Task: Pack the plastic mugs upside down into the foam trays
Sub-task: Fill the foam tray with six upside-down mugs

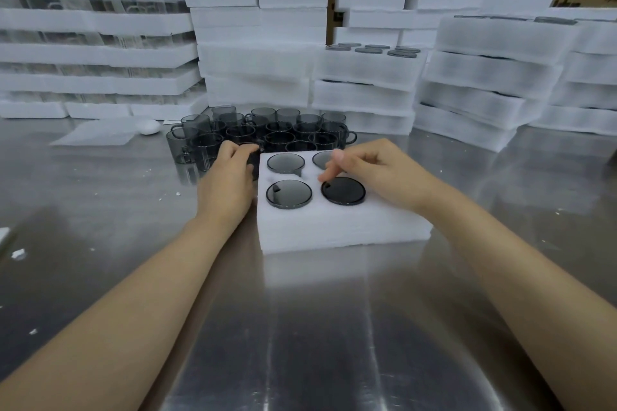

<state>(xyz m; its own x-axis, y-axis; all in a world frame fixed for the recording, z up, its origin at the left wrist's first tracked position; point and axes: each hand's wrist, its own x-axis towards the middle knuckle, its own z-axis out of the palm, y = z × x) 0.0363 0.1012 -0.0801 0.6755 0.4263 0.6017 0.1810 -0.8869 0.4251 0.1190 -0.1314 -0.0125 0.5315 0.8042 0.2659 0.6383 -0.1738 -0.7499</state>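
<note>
A white foam tray (334, 227) lies on the steel table in front of me. Several smoky grey mugs sit upside down in its holes, their round bases showing; the near right mug (343, 190) stands a little proud of the foam. My right hand (370, 173) hovers over the tray's right side, fingers loosely bent, a fingertip touching that mug's base. My left hand (230, 177) is at the tray's left edge, its fingers curled round a dark mug (252, 157) that is mostly hidden. Behind the tray stands a cluster of upright grey mugs (267, 133).
Stacks of white foam trays (484, 83) rise behind and to the right, some holding packed mugs. More foam stacks (93, 53) fill the left back. A flat foam sheet (96, 135) and a white lump (149, 126) lie at the left. Foam crumbs dot the steel table (300, 327).
</note>
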